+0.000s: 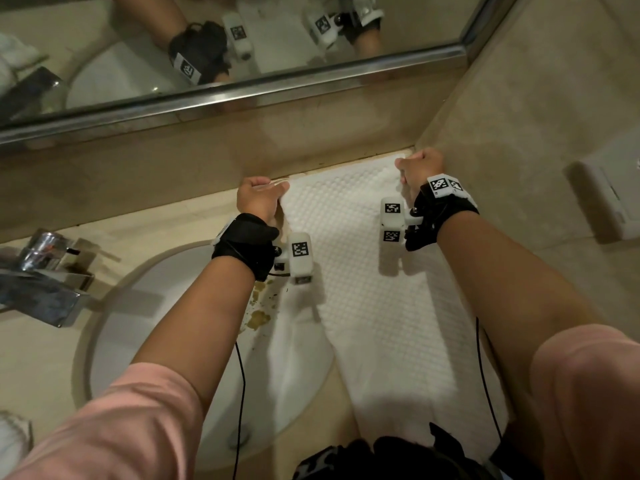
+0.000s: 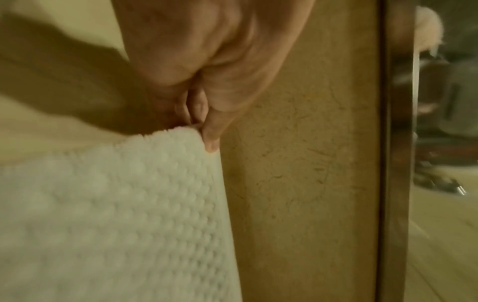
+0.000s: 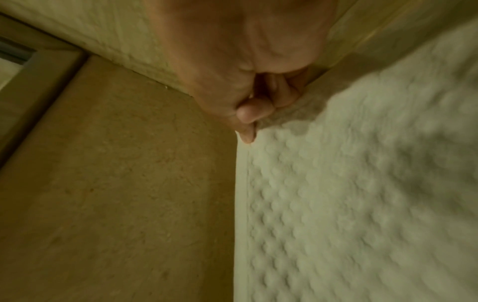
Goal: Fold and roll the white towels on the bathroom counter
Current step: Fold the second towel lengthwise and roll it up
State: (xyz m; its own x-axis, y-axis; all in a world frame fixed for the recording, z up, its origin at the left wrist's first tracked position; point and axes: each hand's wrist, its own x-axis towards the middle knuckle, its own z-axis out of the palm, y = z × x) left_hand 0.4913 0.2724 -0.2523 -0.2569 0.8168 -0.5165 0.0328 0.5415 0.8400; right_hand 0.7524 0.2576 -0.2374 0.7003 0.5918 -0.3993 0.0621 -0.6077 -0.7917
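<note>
A white waffle-textured towel (image 1: 363, 289) lies lengthwise on the beige counter (image 1: 156, 223), from the back wall down to the front edge. Its left side drapes over the sink rim. My left hand (image 1: 265, 199) pinches the towel's far left corner; the left wrist view shows that hand (image 2: 207, 130) with thumb and fingers closed on the towel (image 2: 116, 214) edge. My right hand (image 1: 415, 168) pinches the far right corner at the wall corner; in the right wrist view this hand (image 3: 249, 124) holds the hem of the towel (image 3: 362, 194).
A white sink (image 1: 166, 323) with a chrome faucet (image 1: 45, 275) sits to the left, with brown stains (image 1: 258, 315) by the towel. A mirror (image 1: 207, 46) runs along the back wall. A white dispenser (image 1: 609, 199) hangs on the right wall. Another white towel (image 1: 14, 441) shows at the lower left.
</note>
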